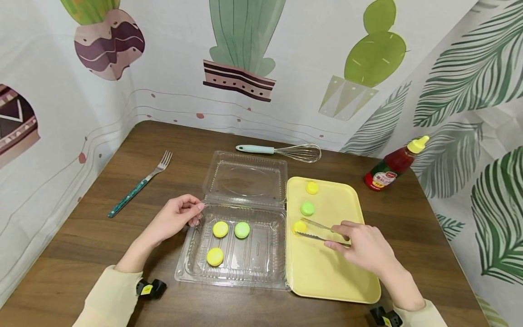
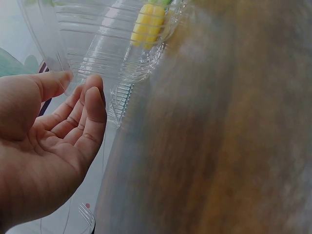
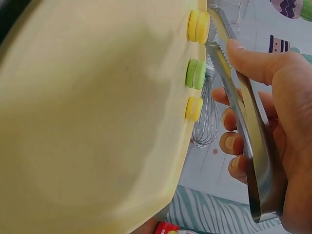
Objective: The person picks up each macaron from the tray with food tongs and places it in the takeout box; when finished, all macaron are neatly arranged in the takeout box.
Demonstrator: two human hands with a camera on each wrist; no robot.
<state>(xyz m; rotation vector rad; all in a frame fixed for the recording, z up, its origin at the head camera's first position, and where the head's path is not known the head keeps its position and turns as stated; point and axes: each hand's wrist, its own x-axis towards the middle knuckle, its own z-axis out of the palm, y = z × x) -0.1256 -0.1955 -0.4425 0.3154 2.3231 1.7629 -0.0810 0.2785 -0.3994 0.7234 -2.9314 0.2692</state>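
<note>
My left hand point(image 1: 176, 219) pinches the rim of a clear plastic container point(image 1: 261, 254) at its left corner, between thumb and fingers. Inside the container lie a green macaron point(image 1: 242, 230) and two yellow macarons point(image 1: 214, 256). In my right hand point(image 1: 366, 247) are metal tongs point(image 3: 256, 146), gripped with the thumb on one arm and fingers on the other. The tips of the tongs stand apart, right at the nearest yellow macaron point(image 3: 198, 27) on the yellow tray point(image 1: 333, 272). Behind it on the tray sit a green macaron point(image 1: 307, 208) and another yellow macaron point(image 1: 312, 187).
The container's hinged lid point(image 1: 247, 177) lies back behind it. A whisk point(image 1: 282, 151) lies beyond the lid, and a fork point(image 1: 140, 184) is at the left. At the back right stands a red sauce bottle point(image 1: 392, 166) with a yellow cap. A patterned cloth hangs behind the table.
</note>
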